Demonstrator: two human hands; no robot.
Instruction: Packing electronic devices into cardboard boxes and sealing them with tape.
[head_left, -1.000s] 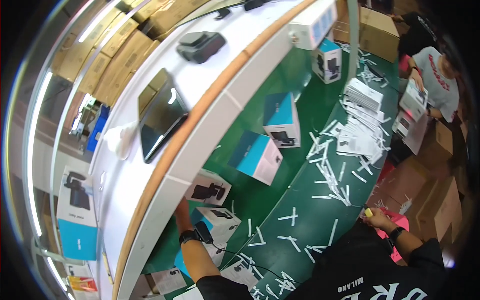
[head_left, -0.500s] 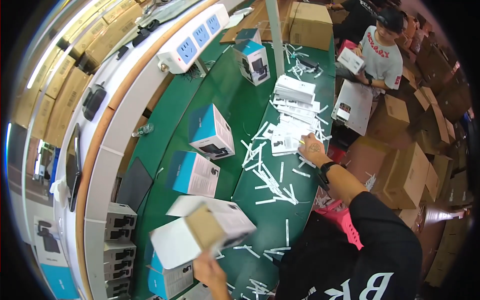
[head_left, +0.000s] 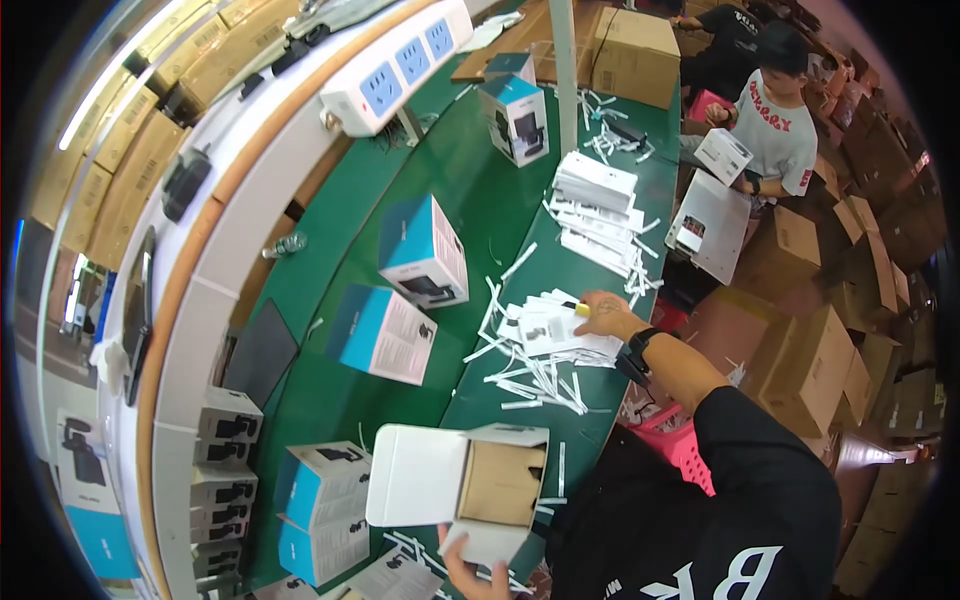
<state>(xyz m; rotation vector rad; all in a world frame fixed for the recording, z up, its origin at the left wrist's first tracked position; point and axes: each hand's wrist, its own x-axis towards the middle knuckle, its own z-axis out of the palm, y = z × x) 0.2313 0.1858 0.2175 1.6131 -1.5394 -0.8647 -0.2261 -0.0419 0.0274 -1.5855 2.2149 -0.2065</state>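
Observation:
My left hand [head_left: 472,572] grips the near flap of an open white carton [head_left: 417,475]. The carton's lid is folded back to the left, and a brown cardboard insert [head_left: 500,484] shows inside. My right hand [head_left: 608,316], with something yellow at a fingertip, pinches a fanned bunch of printed leaflets [head_left: 555,330] on the green table. Under and around the leaflets lie many narrow white paper strips [head_left: 540,382]. Farther off is the larger leaflet stack [head_left: 595,185]. Left of the open carton stand teal and white product boxes [head_left: 325,512].
More closed product boxes [head_left: 425,255] stand along the green table [head_left: 500,220]. A white power strip [head_left: 395,75] is fixed to the left rail. A metal post [head_left: 564,80] rises at the far side, near a brown carton [head_left: 635,58]. To the right, a co-worker [head_left: 775,110] holds a white box.
My right hand has drawn a bunch of leaflets nearer, away from the stack. The open carton has swung to the right, its opening now facing up towards me.

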